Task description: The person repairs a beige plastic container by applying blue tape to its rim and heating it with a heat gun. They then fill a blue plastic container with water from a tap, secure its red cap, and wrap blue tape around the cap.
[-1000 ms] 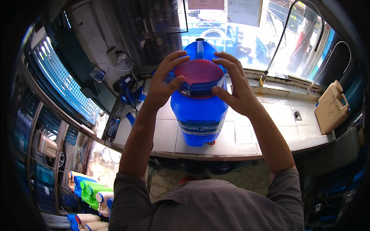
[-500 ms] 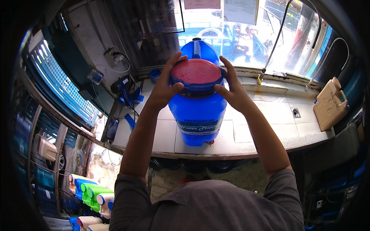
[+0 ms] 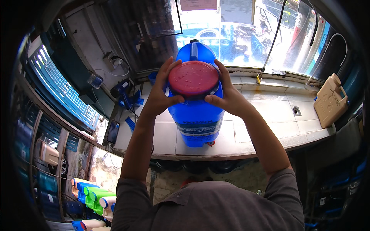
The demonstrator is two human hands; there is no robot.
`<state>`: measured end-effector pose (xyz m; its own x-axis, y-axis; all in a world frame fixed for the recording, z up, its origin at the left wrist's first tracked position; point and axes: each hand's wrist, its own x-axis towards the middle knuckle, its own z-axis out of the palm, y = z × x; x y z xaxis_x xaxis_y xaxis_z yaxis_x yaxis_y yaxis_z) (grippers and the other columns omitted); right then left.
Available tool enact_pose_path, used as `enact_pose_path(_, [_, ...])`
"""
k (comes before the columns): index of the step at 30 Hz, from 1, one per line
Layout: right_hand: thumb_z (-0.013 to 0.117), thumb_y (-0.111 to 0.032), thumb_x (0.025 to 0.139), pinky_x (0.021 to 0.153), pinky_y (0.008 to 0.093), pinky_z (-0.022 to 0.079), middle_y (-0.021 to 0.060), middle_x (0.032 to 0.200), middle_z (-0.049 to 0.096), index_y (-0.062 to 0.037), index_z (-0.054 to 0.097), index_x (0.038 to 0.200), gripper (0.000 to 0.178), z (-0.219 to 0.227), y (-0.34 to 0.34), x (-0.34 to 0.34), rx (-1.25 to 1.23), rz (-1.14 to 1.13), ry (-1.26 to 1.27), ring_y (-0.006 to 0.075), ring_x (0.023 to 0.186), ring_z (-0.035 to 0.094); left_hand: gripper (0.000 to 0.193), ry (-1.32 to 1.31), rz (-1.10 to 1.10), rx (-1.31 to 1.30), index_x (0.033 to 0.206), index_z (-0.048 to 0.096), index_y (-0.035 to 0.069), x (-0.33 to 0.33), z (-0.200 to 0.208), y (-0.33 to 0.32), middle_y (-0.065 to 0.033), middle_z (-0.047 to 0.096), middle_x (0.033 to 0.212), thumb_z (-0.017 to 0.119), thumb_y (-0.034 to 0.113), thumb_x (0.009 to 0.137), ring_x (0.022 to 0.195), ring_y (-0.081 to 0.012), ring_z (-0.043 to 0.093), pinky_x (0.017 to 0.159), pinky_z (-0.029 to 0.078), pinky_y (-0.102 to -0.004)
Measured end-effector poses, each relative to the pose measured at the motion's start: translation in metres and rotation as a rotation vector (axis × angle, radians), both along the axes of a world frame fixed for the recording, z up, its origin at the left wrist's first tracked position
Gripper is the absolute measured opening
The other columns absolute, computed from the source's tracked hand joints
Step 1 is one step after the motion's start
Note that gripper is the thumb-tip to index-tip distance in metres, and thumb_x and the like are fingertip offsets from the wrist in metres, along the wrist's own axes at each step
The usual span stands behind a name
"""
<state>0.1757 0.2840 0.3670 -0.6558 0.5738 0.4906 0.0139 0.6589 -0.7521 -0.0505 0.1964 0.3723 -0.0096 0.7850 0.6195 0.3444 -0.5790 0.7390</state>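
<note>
Hands grip the red lid [image 3: 193, 78] of our blue jug [image 3: 197, 115] on the bench [image 3: 266, 133]: left hand [image 3: 158, 96] and right hand [image 3: 228, 98] either side, fingers [image 3: 165, 73] spread around it.

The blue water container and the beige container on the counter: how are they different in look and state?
The blue water container looks bigger and stands near the middle of the tiled counter; the beige container looks smaller and sits at the counter's right end. The blue one carries a wide red lid gripped by the left hand and right hand; nobody touches the beige one. Both are plastic, with a handle on top.
</note>
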Motion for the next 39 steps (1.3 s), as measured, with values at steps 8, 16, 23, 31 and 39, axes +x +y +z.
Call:
enact_pose_path(8, [0.079, -0.035, 0.071, 0.111, 0.0451, 0.022, 0.0166, 0.144, 0.034, -0.0122, 0.019, 0.145, 0.098, -0.004, 0.018, 0.0, 0.146, 0.047, 0.131, 0.0321, 0.135, 0.029, 0.116, 0.118, 0.122, 0.055, 0.142, 0.03, 0.007, 0.001, 0.015, -0.006, -0.0132, 0.044, 0.136, 0.079, 0.063, 0.054, 0.124, -0.0256, 0.044, 0.105, 0.033, -0.0391])
enact_pose_path(16, [0.061, -0.024, 0.089, 0.104, 0.0406, 0.033, 0.0126, 0.132, 0.05, -0.0103, 0.048, 0.131, 0.046, -0.002, 0.022, 0.018, 0.214, -0.149, 0.24, 0.0255, 0.126, 0.044, 0.066, 0.365, 0.197, 0.173, 0.12, 0.059, 0.015, -0.023, 0.023, -0.045, -0.0097, 0.049, 0.129, 0.08, 0.045, 0.066, 0.115, -0.0243, 0.05, 0.095, 0.04, -0.0387])
enact_pose_path(23, [0.063, -0.038, 0.083, 0.101, 0.0389, 0.041, 0.0151, 0.132, 0.05, -0.0053, 0.063, 0.113, 0.044, 0.018, -0.011, 0.004, 0.212, -0.118, 0.098, 0.0281, 0.121, 0.048, 0.05, 0.244, 0.075, 0.233, 0.117, 0.061, 0.016, -0.076, 0.006, -0.074, -0.0082, 0.044, 0.13, 0.078, 0.033, 0.073, 0.121, -0.0265, 0.044, 0.098, 0.04, -0.0394])
enact_pose_path(31, [0.045, -0.076, 0.076, 0.112, 0.0519, 0.016, 0.0158, 0.149, 0.026, -0.0071, 0.027, 0.144, 0.098, 0.006, -0.063, 0.02, 0.138, -0.47, 0.193, 0.0351, 0.136, 0.028, 0.034, 0.154, 0.19, -0.289, 0.114, 0.061, 0.009, -0.222, -0.117, -0.154, -0.0093, 0.053, 0.119, 0.068, 0.019, 0.082, 0.113, -0.0226, 0.051, 0.095, 0.04, -0.0335])
enact_pose_path(39, [0.05, -0.047, 0.091, 0.101, 0.0365, 0.035, 0.0131, 0.144, 0.036, -0.0047, 0.038, 0.137, 0.064, -0.121, -0.221, 0.024, -0.238, -0.863, 0.379, 0.0233, 0.118, 0.049, 0.023, -0.207, 0.537, -0.699, 0.108, 0.063, 0.007, -0.32, -0.19, -0.184, -0.0028, 0.063, 0.099, 0.062, 0.015, 0.087, 0.085, -0.0114, 0.056, 0.077, 0.045, -0.0252])
